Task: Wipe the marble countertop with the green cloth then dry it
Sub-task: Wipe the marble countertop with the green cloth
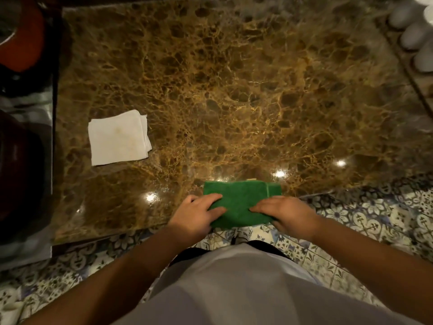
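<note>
A folded green cloth (241, 199) lies at the near edge of the brown marble countertop (222, 90). My left hand (195, 213) grips the cloth's left side, fingers on top. My right hand (284, 213) holds its right side, fingers pressing down on it. A folded white cloth (119, 137) rests flat on the marble at the left, well apart from both hands.
White cups (414, 31) stand in a row at the far right corner. Dark red and metal objects (21, 43) sit beyond the counter's left edge. A patterned tile floor (351, 231) lies below the near edge.
</note>
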